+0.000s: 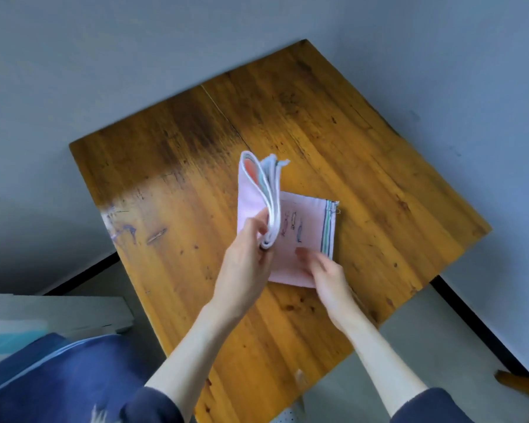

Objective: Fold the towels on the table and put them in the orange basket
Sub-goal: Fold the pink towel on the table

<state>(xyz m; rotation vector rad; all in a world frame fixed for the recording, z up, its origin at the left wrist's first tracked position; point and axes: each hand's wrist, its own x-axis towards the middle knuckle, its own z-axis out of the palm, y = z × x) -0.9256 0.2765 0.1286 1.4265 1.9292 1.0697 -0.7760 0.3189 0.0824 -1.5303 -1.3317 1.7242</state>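
A pink towel [306,227] with small fish drawings and a striped edge lies on the wooden table [196,184], partly folded. My left hand [248,248] grips the folded stack of its layers [257,193] and holds that part upright above the flat part. My right hand [321,267] rests with straight fingers on the flat part near its front edge. No orange basket is in view.
The table stands against grey-blue walls. A white and blue box [43,315] sits at the lower left beside dark blue fabric [58,380]. A wooden piece [522,383] shows at the lower right, over grey floor.
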